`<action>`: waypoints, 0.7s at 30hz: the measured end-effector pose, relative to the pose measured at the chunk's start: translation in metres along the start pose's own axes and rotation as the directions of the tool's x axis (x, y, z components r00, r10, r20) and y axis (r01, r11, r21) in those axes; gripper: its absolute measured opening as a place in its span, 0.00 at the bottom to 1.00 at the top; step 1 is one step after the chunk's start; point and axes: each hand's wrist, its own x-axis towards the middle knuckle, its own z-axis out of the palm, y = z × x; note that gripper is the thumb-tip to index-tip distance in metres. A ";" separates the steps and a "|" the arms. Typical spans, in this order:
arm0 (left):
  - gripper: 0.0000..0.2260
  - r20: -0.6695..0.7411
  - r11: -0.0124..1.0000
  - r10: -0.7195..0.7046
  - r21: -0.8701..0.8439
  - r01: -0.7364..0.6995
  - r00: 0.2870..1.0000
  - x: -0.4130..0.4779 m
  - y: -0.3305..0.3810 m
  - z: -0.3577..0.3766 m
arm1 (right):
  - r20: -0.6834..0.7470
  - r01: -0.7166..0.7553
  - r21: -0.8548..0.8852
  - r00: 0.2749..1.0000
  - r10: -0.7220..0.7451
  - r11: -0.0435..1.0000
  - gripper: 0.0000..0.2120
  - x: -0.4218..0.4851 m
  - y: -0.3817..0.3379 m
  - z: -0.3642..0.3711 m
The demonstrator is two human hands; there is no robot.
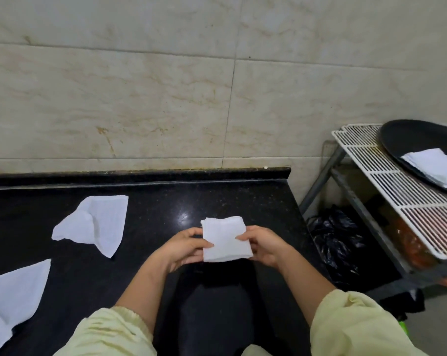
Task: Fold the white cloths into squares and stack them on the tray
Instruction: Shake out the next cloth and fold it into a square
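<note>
Left hand and right hand each pinch a side edge of the folded cloth, over the counter's near edge. I'd line up the corners before moving it. Right of the counter, the black tray holds a small stack of folded cloths.

Large beige marble-look tiles with thin grout lines cover the wall. A polished black stone table meets it along a raised back lip and catches a glint of light. To the right, a white wire rack sits on a grey metal frame, with a black plastic bag below it and grey floor beyond.
</note>
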 end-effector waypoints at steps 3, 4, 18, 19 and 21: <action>0.13 0.026 0.999 0.040 0.001 -0.040 0.999 0.000 0.026 0.017 | 0.001 0.088 -0.007 0.996 -0.088 0.996 0.18 -0.012 -0.024 -0.016; 0.12 0.041 0.998 0.060 0.011 -0.061 0.997 0.000 0.039 0.025 | -0.004 0.122 0.003 0.993 -0.122 0.993 0.19 -0.017 -0.035 -0.023; 0.13 0.282 0.952 0.279 0.044 -0.303 0.918 -0.016 0.182 0.183 | -0.059 0.431 -0.033 0.900 -0.432 0.902 0.11 -0.131 -0.172 -0.154; 0.14 0.289 0.948 0.290 0.045 -0.315 0.912 -0.016 0.189 0.199 | -0.070 0.452 -0.052 0.888 -0.455 0.891 0.09 -0.142 -0.180 -0.169; 0.12 0.288 0.937 0.318 0.049 -0.345 0.903 -0.015 0.198 0.229 | -0.096 0.480 -0.072 0.869 -0.485 0.874 0.07 -0.156 -0.192 -0.197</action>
